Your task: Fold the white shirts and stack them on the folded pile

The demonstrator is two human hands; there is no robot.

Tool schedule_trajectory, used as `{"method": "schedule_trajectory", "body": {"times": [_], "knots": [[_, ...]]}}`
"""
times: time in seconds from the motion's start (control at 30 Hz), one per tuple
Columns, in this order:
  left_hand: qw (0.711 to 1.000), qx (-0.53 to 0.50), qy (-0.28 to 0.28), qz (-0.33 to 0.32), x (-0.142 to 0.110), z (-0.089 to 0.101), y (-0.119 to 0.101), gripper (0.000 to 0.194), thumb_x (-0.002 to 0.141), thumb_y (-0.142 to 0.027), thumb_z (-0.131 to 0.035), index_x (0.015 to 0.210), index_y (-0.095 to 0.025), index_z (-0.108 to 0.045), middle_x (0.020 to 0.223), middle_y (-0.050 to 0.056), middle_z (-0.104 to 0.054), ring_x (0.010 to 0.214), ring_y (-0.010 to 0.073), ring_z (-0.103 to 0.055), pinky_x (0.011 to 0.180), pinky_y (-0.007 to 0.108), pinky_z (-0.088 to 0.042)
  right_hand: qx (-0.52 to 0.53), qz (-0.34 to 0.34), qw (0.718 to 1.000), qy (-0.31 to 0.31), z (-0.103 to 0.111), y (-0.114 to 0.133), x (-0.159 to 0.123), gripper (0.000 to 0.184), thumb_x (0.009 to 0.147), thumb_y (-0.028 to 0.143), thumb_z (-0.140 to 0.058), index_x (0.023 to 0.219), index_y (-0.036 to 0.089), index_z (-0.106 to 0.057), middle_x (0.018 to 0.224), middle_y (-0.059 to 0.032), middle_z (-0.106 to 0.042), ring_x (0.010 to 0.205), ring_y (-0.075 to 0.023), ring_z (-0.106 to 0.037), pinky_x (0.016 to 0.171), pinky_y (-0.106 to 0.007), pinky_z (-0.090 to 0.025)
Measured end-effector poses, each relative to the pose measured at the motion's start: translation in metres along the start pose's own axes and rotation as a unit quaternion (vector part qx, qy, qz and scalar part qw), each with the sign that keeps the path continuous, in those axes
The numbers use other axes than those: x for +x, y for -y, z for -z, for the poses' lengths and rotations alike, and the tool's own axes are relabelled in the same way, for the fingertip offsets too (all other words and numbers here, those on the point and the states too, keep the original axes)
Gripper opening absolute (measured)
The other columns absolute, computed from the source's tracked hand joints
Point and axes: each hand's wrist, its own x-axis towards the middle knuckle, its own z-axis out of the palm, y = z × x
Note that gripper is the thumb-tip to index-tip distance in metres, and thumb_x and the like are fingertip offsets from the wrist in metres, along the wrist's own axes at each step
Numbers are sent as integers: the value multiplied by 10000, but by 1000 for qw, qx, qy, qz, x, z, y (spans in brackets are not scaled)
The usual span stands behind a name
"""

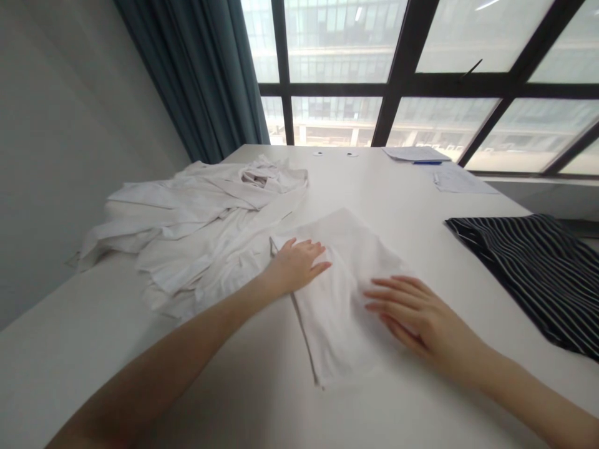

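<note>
A single head-worn camera gives the view. It looks out from above the near side of the surface (pixel 374 193), facing forward and down, with the far edge toward 12 o'clock and the window (pixel 346 37) beyond, spanning 12 to 2. It sits near the work: the left forearm (pixel 196 346) enters large around 8 o'clock, the right forearm (pixel 510 383) around 4, and both hands (pixel 298 265) fall within the frame.

Bright daylight through overexposed window (pixel 337 43); left wall (pixel 70 156) dim; soft shadow on table (pixel 234 386); right hand (pixel 416 315) slightly blurred.
</note>
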Motion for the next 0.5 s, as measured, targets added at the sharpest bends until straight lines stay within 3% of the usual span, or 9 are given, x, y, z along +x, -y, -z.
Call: {"method": "schedule_trajectory", "body": {"times": [0.1,0.2,0.33,0.5], "knots": [[998,55,-13,17,-7,-13,-18,659,956,-583,-339,1433,-133,-404,1500,192,-383,1402,348,-316,1109,527,-249,-75,-101,990,-67,-5,-32,-3,336,952,303,-441,1234,250,-614,1406,-85,-538,1348,-315,-410,1048,-552,-372],[997,76,2,5,-12,-20,-21,764,937,-646,-294,1491,-122,-301,1556,211,-254,1440,388,-196,1108,575,-213,-97,-166,980,-45,-19,-56,-11,492,960,412,-406,1397,199,-478,1479,-142,-442,1375,-342,-367,1047,-571,-385],[996,75,39,0,-11,-18,-18,815,925,-677,-278,1513,-114,-243,1571,220,-192,1453,389,-145,1116,583,-182,-102,-145,984,13,-32,-64,-18,584,987,446,-324,1469,120,-366,1533,-186,-333,1417,-299,-297,1119,-506,-337],[995,56,75,-26,-11,-8,-9,835,915,-691,-306,1522,-126,-204,1586,202,-138,1466,362,-102,1130,572,-149,-160,-116,980,14,-38,-48,-24,591,999,414,-304,1456,43,-361,1511,-244,-342,1406,-296,-322,1101,-459,-380]]}}
